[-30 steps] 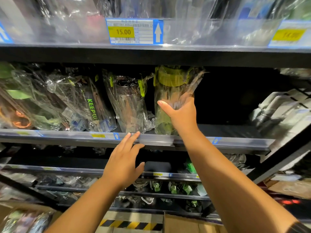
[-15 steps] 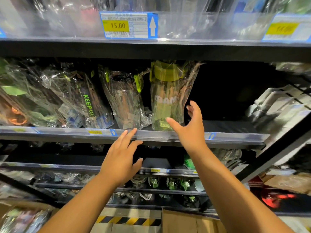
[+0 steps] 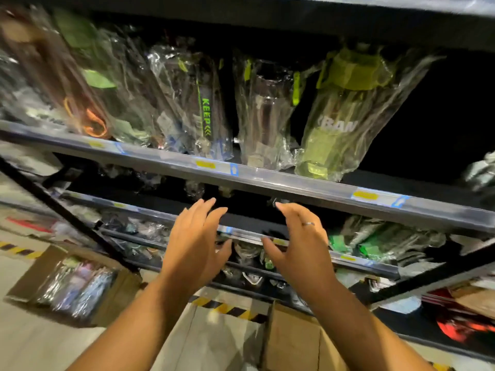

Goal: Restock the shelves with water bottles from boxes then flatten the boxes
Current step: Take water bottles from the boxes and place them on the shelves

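The left hand (image 3: 197, 243) and the right hand (image 3: 301, 245) are side by side, a little apart, both with fingers spread and nothing in them. Just above them runs a shelf (image 3: 267, 179). A green bottle (image 3: 345, 113) in a clear bag stands on it, up and right of the hands. Below and left sits a box (image 3: 69, 285) full of wrapped bottles. Another box (image 3: 292, 341) sits below, between the arms.
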